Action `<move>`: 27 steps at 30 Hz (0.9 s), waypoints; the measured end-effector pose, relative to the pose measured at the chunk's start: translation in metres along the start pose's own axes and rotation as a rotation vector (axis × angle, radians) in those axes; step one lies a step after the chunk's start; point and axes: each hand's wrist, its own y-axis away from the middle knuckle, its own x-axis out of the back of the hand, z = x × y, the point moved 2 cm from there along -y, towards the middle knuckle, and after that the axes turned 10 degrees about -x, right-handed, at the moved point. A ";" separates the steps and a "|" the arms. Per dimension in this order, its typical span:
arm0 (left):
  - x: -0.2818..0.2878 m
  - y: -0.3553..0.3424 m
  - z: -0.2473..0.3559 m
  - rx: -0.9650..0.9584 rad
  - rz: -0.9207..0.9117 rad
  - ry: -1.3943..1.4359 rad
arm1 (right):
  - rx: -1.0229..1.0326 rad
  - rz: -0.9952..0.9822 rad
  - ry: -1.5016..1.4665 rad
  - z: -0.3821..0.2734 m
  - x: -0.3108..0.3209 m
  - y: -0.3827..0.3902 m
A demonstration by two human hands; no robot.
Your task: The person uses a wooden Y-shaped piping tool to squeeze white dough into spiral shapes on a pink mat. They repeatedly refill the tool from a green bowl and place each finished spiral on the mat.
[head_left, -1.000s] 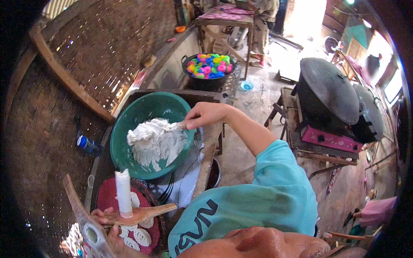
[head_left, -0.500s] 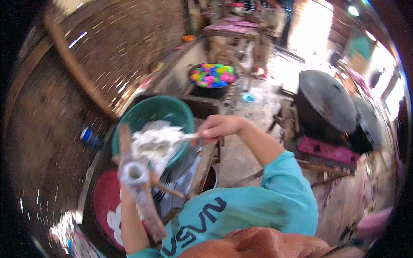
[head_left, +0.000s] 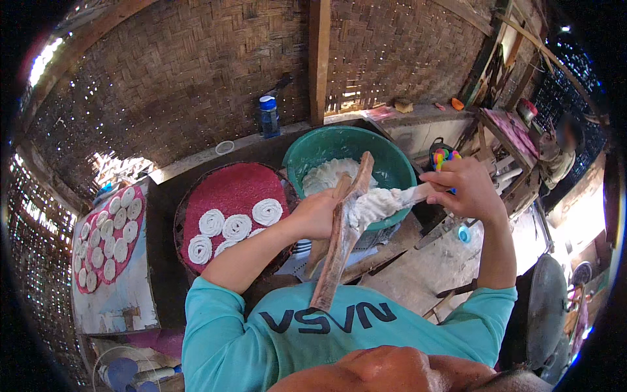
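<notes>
A long wooden press [head_left: 339,235] is gripped by the left hand [head_left: 319,214], its long axis running away from the body, while white dough [head_left: 375,204] is held against it by the right hand [head_left: 465,188], above the green basin [head_left: 392,163].

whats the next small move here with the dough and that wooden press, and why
Probably press the white dough further into the wooden press: the right hand holds a lump against its upper part, and the left hand grips the press over the green basin.
</notes>
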 end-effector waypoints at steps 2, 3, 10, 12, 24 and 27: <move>0.002 -0.003 -0.002 0.113 0.032 0.111 | 0.123 0.145 0.123 -0.034 0.010 -0.015; 0.000 -0.003 -0.009 0.127 0.062 0.151 | 0.191 0.220 0.180 -0.051 0.010 -0.021; 0.017 -0.005 -0.019 0.205 0.088 0.208 | 0.396 0.489 0.541 -0.099 -0.034 -0.014; 0.015 -0.008 -0.024 0.242 0.024 0.163 | 0.364 0.453 0.493 -0.093 -0.026 -0.008; -0.005 -0.002 -0.047 0.239 0.231 0.029 | 0.027 0.504 0.214 -0.049 0.017 0.003; -0.002 0.001 -0.031 0.152 0.275 0.017 | 0.104 0.411 0.193 -0.056 0.011 -0.003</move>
